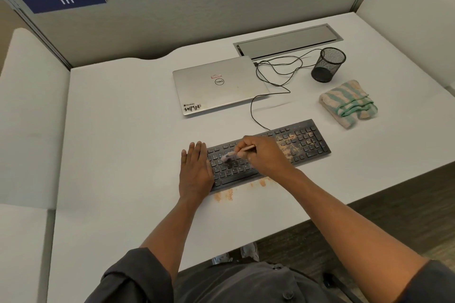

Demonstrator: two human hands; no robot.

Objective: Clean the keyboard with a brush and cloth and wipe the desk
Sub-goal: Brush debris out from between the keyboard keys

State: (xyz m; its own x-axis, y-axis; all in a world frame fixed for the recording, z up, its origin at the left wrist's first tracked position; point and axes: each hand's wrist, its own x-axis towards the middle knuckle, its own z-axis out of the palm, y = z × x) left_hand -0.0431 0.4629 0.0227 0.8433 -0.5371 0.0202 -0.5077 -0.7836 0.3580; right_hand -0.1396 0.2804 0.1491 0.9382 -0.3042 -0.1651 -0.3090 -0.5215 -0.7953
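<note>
One black keyboard (268, 152) lying slanted on white desk (123, 130), near the front edge, right end farther away. Orange-tan dust thick over right-centre keys and number-pad side; more orange dust (224, 196) on the desk just in front of the keyboard's near edge. Thin brush (237, 152) held over left-centre keys, light wooden handle up-right, bristle end blurred down-left at the keys; contact not clear. Right hand (267, 155) curled around brush handle, pinching it pencil-style. Left hand (195, 170) flat, fingers straight and together, pressing on the keyboard's left end and the desk beside it. Black cable (256, 110) running from the keyboard's back edge up toward the laptop's right side. Closed silver laptop (219, 86) behind the keyboard, stickers on lid. Folded striped cloth (348, 103), green and beige, lying on the desk beyond the keyboard's right end, apart from it. Black mesh pen cup (328, 64) behind the cloth, tilted. Metal cable-tray lid (288, 40) set into the desk at the back. Grey partition (197, 7) behind, blue number plate (64, 0) reading 111 at upper left.
</note>
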